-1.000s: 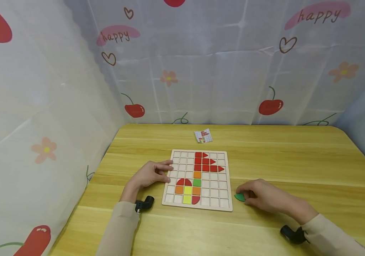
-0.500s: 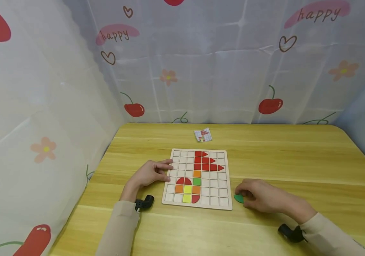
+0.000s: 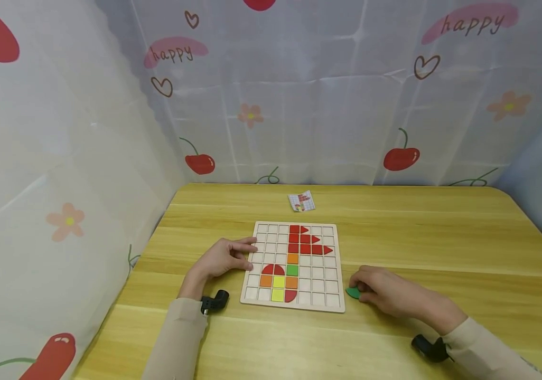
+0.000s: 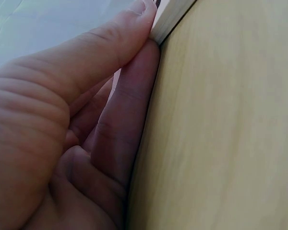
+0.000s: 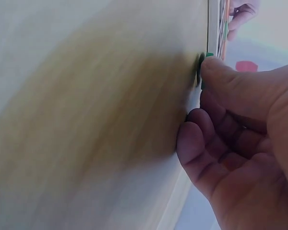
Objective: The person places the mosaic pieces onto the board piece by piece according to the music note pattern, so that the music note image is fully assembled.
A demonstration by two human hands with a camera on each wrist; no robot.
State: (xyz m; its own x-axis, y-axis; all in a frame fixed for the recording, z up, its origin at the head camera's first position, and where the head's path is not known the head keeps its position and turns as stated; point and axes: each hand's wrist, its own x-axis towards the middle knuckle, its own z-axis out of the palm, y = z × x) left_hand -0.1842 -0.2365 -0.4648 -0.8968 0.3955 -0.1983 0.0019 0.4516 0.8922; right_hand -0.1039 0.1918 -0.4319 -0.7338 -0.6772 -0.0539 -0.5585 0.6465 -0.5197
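Note:
A square wooden grid board lies flat on the table, with coloured pieces set in some of its cells. My left hand rests at the board's left edge, its thumb and fingertips touching the rim. To the right of the board, my right hand pinches a green puzzle piece with a curved edge, low over the table. Part of that piece is hidden behind the fingers. In the right wrist view, the thumb covers most of the green piece, and the other fingers curl close to the table.
Beyond the board lies a small pattern card printed with a similar coloured figure. Black wrist cameras are worn on both arms. A patterned curtain hangs behind the wooden table and along its left side.
The green piece has turned slightly in my right fingers and shifted a little to the left, nearer the board. My left hand and the board have stayed in place.

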